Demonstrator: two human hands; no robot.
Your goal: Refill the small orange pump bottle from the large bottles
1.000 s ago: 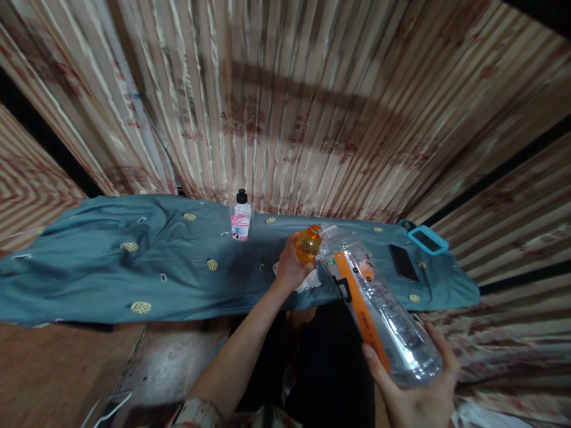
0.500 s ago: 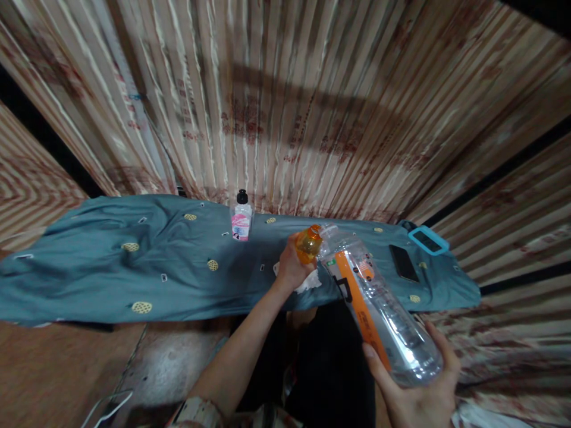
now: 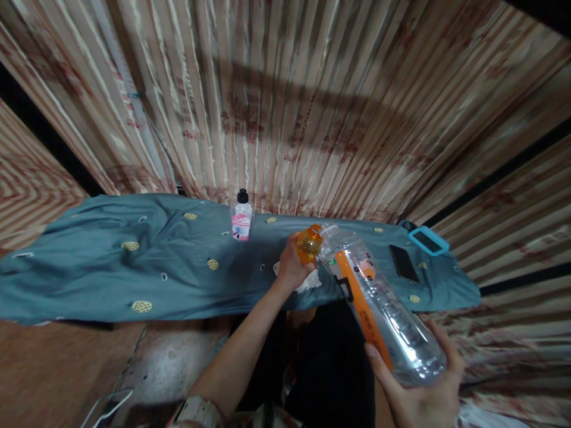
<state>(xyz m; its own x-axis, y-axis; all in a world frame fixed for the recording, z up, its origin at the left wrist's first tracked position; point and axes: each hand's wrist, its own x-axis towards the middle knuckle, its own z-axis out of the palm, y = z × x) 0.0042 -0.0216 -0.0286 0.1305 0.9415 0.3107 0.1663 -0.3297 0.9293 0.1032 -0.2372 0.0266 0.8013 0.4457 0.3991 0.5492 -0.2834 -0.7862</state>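
Observation:
My left hand (image 3: pixel 292 267) is closed around a small orange see-through bottle (image 3: pixel 308 245), whose open-looking neck points up and to the right. In my right hand (image 3: pixel 422 386) lies the base of a large clear plastic bottle (image 3: pixel 383 303) with an orange label. That big bottle is tilted, its neck toward the orange bottle's mouth; whether the two touch I cannot tell. Under my left hand is a crumpled white tissue (image 3: pixel 309 282), partly covered. A clear bottle with a pink label and black cap (image 3: pixel 241 217) stands upright farther back to the left.
A teal patterned cloth (image 3: pixel 178 255) covers the long narrow table. A dark phone (image 3: pixel 404 263) and a light-blue framed device (image 3: pixel 429 240) lie at the right end. Striped curtains (image 3: pixel 276 119) hang close behind, and a white cable (image 3: pixel 109 410) is on the floor at lower left.
My right hand and the base of the big bottle have shifted slightly to the right. My left hand and the orange bottle stay almost in place.

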